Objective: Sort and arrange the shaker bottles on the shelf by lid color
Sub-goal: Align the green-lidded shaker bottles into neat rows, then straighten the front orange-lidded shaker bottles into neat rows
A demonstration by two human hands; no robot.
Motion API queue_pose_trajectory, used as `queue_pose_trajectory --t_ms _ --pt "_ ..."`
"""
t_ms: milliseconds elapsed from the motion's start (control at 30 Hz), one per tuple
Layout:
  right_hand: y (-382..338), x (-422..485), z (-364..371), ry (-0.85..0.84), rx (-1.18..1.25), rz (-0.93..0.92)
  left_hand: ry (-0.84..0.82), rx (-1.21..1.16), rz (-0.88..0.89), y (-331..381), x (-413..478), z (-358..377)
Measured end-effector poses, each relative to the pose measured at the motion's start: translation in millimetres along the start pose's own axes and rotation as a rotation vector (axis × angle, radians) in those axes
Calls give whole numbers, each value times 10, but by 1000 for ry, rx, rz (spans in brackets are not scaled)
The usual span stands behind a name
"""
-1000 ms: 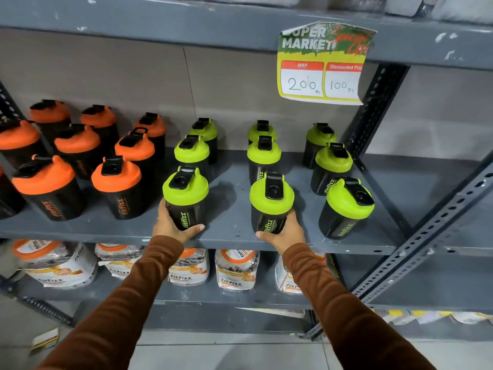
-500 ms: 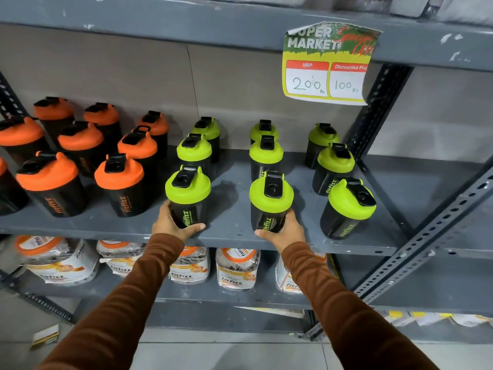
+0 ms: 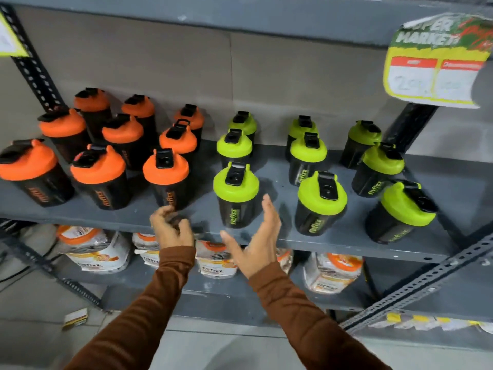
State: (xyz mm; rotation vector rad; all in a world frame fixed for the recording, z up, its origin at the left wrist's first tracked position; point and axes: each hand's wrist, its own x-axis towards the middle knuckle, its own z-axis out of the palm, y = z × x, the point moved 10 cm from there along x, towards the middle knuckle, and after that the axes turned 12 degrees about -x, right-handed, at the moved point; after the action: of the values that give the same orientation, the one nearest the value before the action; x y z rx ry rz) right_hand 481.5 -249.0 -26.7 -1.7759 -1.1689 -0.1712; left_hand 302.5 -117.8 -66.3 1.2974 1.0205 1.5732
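Several black shaker bottles with orange lids point(image 3: 165, 169) stand grouped on the left of the grey shelf point(image 3: 266, 236). Several with green lids stand in rows on the right; the front ones are a left bottle point(image 3: 236, 193), a middle bottle point(image 3: 321, 201) and a right bottle point(image 3: 402, 209). My left hand point(image 3: 172, 228) hovers in front of the shelf edge below the nearest orange-lidded bottle, fingers loosely curled, holding nothing. My right hand point(image 3: 258, 241) is open, palm turned left, just in front of the front-left green-lidded bottle without touching it.
A price sign point(image 3: 437, 62) hangs from the upper shelf at the top right. Packaged goods with orange labels point(image 3: 90, 249) fill the shelf below. Slotted metal uprights point(image 3: 426, 279) run diagonally at the right and left. A small carton point(image 3: 76, 317) lies on the floor.
Both hands have let go of the two front green-lidded bottles and pulled back off the shelf. The view has swung left, showing more orange-lidded bottles.
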Motion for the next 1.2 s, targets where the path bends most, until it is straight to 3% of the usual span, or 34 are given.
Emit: queue_pose_trajectory --t_ms 133,233,333,467,667,1000,1200 --pt "203 182 497 -111 148 339 5 126 -18 -62 453 -203" --pt "337 212 609 -65 128 495 -145 111 -144 -235 759 -105" --pt "424 146 635 -19 69 601 -307 143 -160 -335 936 -24" --pt "432 82 614 14 -21 656 -449 251 -121 -375 1039 -23" --pt "373 76 582 57 -60 649 -573 120 -199 -409 973 -40" --pt "330 51 568 33 -64 651 -581 92 -231 -422 907 -63" --pt "230 136 568 13 -8 585 -691 176 -256 -493 884 -14"
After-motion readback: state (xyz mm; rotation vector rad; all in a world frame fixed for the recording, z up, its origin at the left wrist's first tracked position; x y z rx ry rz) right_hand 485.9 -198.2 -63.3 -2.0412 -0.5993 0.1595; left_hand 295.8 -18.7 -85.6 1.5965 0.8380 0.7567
